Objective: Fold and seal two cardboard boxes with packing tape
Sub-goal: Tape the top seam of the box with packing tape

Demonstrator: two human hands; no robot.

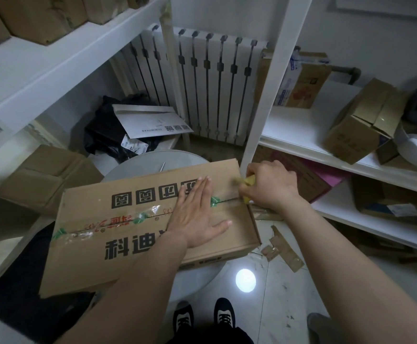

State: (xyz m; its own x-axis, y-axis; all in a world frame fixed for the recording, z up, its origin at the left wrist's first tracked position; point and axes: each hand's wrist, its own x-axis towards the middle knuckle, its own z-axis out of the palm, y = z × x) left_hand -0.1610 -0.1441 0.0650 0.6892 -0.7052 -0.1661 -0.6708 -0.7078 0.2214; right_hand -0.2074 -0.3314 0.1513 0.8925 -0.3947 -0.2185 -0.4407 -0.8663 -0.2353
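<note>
A flat brown cardboard box with black printed characters lies on a small round white table. Clear tape runs along its centre seam. My left hand presses flat on the box top, fingers spread, over the seam. My right hand is at the box's right end, closed around a yellowish tape roll that is mostly hidden and blurred.
White shelving stands left and right, a post just behind the box. A radiator lines the back wall. A brown box sits on the right shelf. Another box stands left. Cardboard scraps litter the floor.
</note>
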